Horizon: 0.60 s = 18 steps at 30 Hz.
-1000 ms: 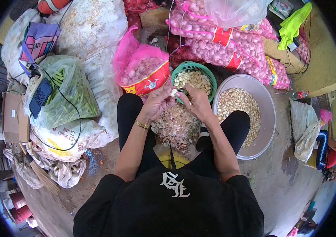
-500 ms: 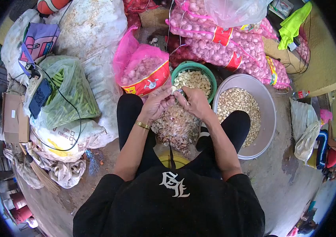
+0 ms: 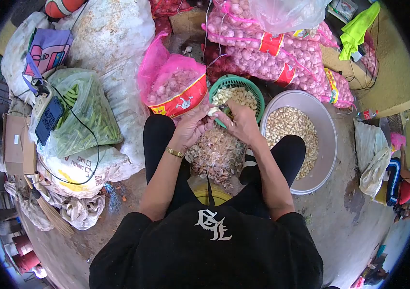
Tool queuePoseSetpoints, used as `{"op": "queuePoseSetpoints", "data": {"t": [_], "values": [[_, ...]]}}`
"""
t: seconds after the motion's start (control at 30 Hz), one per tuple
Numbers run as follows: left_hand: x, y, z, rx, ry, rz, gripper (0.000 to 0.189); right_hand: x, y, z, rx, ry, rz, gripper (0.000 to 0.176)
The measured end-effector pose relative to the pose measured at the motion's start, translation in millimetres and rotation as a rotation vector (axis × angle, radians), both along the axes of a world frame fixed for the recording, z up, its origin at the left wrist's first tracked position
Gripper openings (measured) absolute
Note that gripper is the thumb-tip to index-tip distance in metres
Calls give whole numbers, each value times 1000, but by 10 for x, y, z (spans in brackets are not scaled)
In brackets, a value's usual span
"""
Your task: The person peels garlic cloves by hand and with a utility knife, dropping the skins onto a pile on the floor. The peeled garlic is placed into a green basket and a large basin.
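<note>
My left hand point(image 3: 193, 127), with a gold band on its wrist, pinches a white garlic clove point(image 3: 212, 111) at its fingertips. My right hand point(image 3: 241, 123) is closed around a small knife point(image 3: 221, 106), its metal part close to the clove and its handle mostly hidden by the fingers. Just beyond the hands, a green basket point(image 3: 261, 98) contains pale peeled cloves point(image 3: 236, 96). Below the hands lies a heap of papery garlic skins point(image 3: 214, 156). To the right, a pale tub point(image 3: 329, 144) holds many cloves point(image 3: 291, 126).
An opened pink mesh bag of garlic point(image 3: 172, 89) stands ahead on the left. Stacked garlic bags point(image 3: 282, 60) rise behind the basket. At left are a clear bag of green pods point(image 3: 87, 113) and white sacks point(image 3: 113, 48). My knees flank the skin heap.
My right hand has shifted slightly right and turned, so more of the clove and the knife's metal part shows. My left hand stays nearly in place, still pinching the clove.
</note>
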<state>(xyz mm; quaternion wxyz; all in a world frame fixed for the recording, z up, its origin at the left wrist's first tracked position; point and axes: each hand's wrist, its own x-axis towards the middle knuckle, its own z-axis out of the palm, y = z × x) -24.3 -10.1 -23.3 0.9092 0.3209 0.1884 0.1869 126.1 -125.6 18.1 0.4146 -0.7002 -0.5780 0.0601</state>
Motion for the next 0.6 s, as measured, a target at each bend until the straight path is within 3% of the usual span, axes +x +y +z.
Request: {"op": "queuePoseSetpoints", "data": {"t": [0.6], "values": [[-39, 16, 11, 4, 36, -32, 22, 13, -2, -4, -88, 8, 122, 33]]}}
